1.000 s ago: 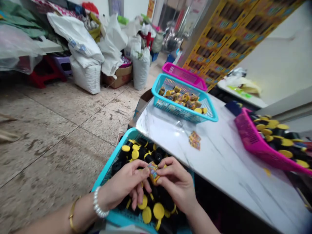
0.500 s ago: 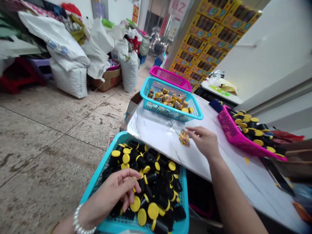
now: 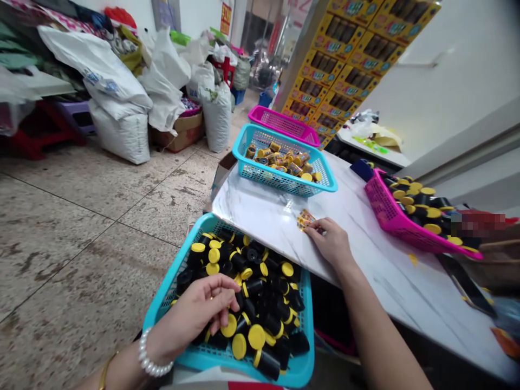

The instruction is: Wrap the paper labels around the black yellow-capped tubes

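Note:
My left hand (image 3: 209,303), with a pearl bracelet at the wrist, hovers over the near blue basket (image 3: 162,292). Its fingers are loosely curled and slightly apart, and I see nothing in them. Beneath it lie many black canisters (image 3: 268,364) with yellow lids, jumbled together. On the white marbled table, my right hand (image 3: 331,241) pinches the near edge of a small stack of printed yellow-orange stickers (image 3: 304,219). Whether one sticker or several are between the fingertips is hidden. A clear scrap (image 3: 288,205) lies just behind the stickers.
A second blue basket (image 3: 284,187) with sticker-wrapped canisters stands farther back, before a pink basket (image 3: 284,123). At right, another pink basket (image 3: 390,216) holds black canisters, near a phone (image 3: 467,284). Yellow boxes (image 3: 325,81) are stacked behind. White sacks (image 3: 117,124) stand on the floor.
My right hand has come down and slightly left, from above the table to the stickers, and its fingertips have closed on their edge. My left hand has barely moved.

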A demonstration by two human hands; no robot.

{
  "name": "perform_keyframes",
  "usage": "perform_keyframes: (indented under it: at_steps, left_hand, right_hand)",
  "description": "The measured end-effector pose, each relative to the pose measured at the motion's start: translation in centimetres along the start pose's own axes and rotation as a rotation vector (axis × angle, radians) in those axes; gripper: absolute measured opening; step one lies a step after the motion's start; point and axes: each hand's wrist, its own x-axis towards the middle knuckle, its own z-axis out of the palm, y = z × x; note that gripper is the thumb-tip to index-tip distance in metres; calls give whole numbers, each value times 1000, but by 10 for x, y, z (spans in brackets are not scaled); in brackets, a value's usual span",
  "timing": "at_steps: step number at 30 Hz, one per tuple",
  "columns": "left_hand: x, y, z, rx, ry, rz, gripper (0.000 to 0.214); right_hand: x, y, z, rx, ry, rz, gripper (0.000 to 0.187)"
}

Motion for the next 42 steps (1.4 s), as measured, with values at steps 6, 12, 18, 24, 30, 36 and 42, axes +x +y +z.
perform_keyframes:
  at_steps: [6, 12, 18, 24, 30, 36, 42]
  left_hand:
    - [-1, 9, -1, 34, 57, 15, 33]
    - [7, 17, 9, 146, 137, 180, 28]
    - [5, 14, 1, 192, 135, 184, 16]
    - [3, 12, -4, 260, 117, 144, 17]
    - [-5, 15, 1, 162, 263, 177, 24]
    - [-17, 12, 8, 154, 299, 235, 22]
    - [-14, 9, 4, 246, 363, 311, 17]
  right_hand:
    - [-33, -50, 3, 89, 141, -1, 16]
    - [-100, -149, 22, 479, -41, -146, 6]
    - [-116, -164, 37, 1036, -387, 274, 25]
    - [-111, -157, 35, 1169, -780, 540, 25]
    - [-121, -166, 38, 916, -415, 425, 37]
    - [-122, -169, 41, 870, -336, 375, 30]
    - [-126, -172, 44, 781, -286, 227, 23]
